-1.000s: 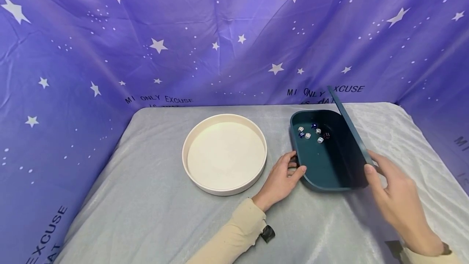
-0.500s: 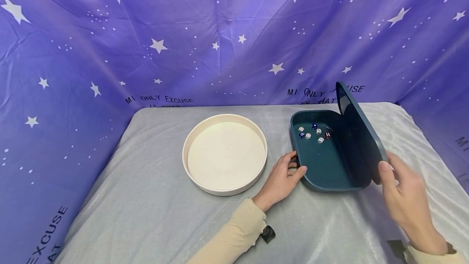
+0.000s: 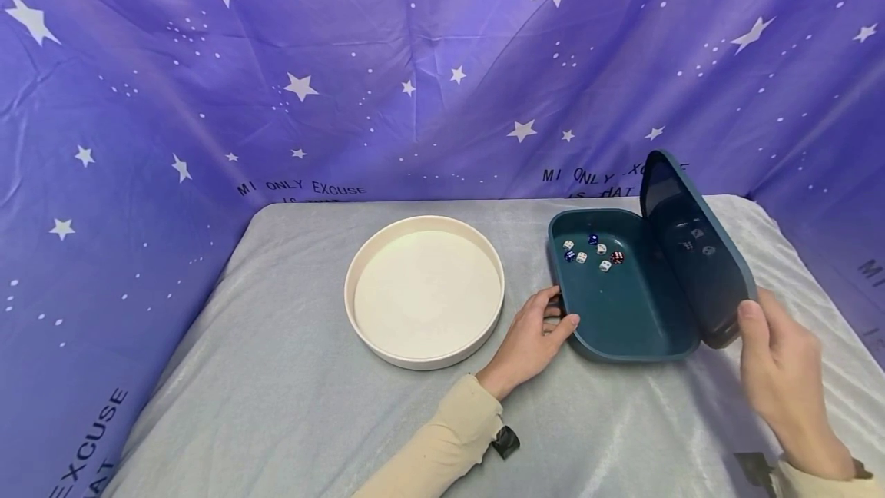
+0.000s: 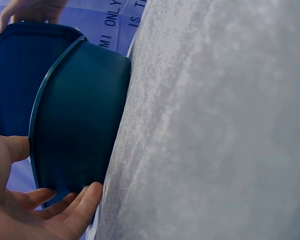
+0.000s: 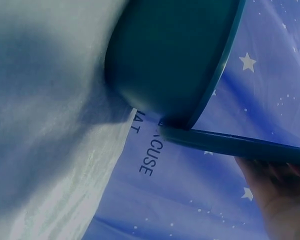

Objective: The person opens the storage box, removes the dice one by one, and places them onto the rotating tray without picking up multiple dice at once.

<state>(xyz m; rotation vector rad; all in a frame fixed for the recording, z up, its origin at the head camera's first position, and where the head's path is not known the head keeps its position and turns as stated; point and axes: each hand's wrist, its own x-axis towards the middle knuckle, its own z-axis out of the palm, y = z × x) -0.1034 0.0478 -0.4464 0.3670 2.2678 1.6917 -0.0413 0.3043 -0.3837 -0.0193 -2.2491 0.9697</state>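
Note:
A dark teal box (image 3: 615, 325) with rounded corners sits at the right of the table. Inside, toward its far end, lie several small dice: white ones (image 3: 581, 257), blue ones (image 3: 570, 256) and a red one (image 3: 618, 257). My left hand (image 3: 528, 336) grips the near left corner, thumb at the rim and fingers along the outer wall (image 4: 85, 110). The lid (image 3: 698, 252) stands tilted up and outward along the box's right edge, its glossy inner face reflecting some dice. My right hand (image 3: 784, 367) pinches the lid's near outer edge; its fingers behind the lid are partly hidden.
To the left of the box stands a round cream tray (image 3: 425, 294) with a low rim. Both rest on a pale grey cloth (image 3: 276, 406) covering the table. Purple curtains (image 3: 373, 98) with white stars and lettering hang behind and at the sides.
My right hand has swung the lid rightward, from nearly edge-on to tilted well outward, showing its inner face. My left hand, the box and the dice have stayed in place.

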